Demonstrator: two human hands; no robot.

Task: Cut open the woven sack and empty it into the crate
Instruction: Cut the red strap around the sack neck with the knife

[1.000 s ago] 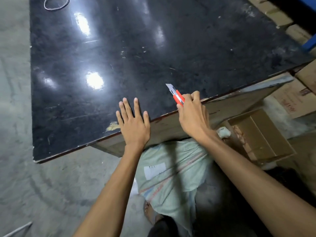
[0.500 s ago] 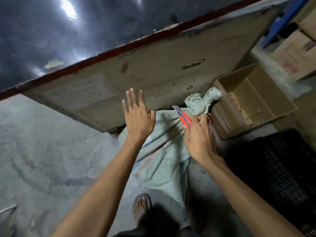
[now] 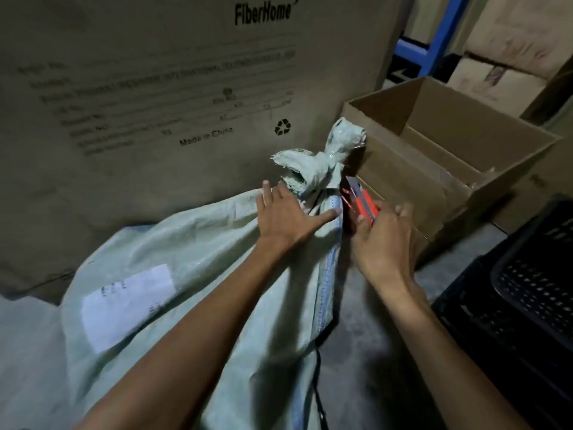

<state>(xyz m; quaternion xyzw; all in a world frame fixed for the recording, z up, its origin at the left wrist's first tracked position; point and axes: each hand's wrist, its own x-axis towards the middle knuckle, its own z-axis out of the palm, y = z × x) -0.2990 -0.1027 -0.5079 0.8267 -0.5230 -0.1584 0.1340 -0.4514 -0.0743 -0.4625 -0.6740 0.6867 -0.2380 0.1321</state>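
Note:
A pale green woven sack point(image 3: 198, 274) with a white label lies on the floor, leaning against a large cardboard box. Its neck is tied in a knot point(image 3: 325, 162) at the upper right. My left hand point(image 3: 285, 215) rests flat on the sack just below the knot, fingers spread. My right hand point(image 3: 384, 240) grips an orange utility knife point(image 3: 361, 201), its blade close to the right side of the tied neck. A black perforated plastic crate point(image 3: 527, 293) stands at the right edge.
A large printed cardboard box point(image 3: 139, 88) stands behind the sack. An open, empty-looking cardboard box point(image 3: 434, 156) sits right of the knot. More cartons and a blue rack post point(image 3: 434, 45) are at the back right. Grey concrete floor shows between sack and crate.
The view dropped from the black tabletop to the sack. Both hands came down off the table edge: the left onto the sack, the right with the knife to the tied neck.

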